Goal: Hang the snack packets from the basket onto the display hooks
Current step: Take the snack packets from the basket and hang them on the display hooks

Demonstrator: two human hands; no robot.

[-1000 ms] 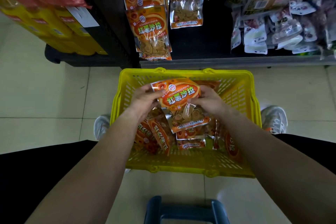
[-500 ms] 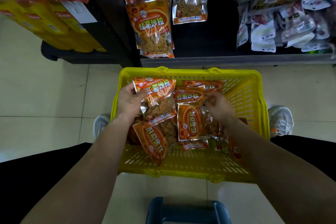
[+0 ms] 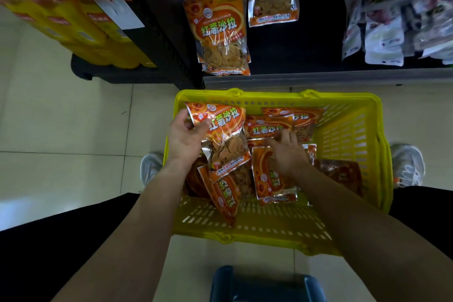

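A yellow plastic basket [image 3: 353,135] stands on the floor between my feet, holding several orange snack packets. My left hand [image 3: 186,137] grips one orange packet [image 3: 225,135] by its top left corner, lifted over the basket's left side. My right hand [image 3: 286,152] reaches down among the packets in the middle of the basket, fingers curled onto another orange packet [image 3: 269,179]; whether it grips that packet is unclear. Above the basket, identical packets [image 3: 220,34] hang on the black display rack. The hooks themselves are hidden behind them.
A grey shelf edge [image 3: 318,78] runs just beyond the basket. White and grey packets [image 3: 384,39] hang at the upper right. Yellow boxes [image 3: 85,37] stand on a black base at the left. A blue stool top [image 3: 264,284] lies below the basket. My shoes [image 3: 407,164] flank it.
My right hand let go of the shared packet and dropped into the basket's middle. My left hand carried that packet leftward and holds it alone. The view shifted slightly closer.
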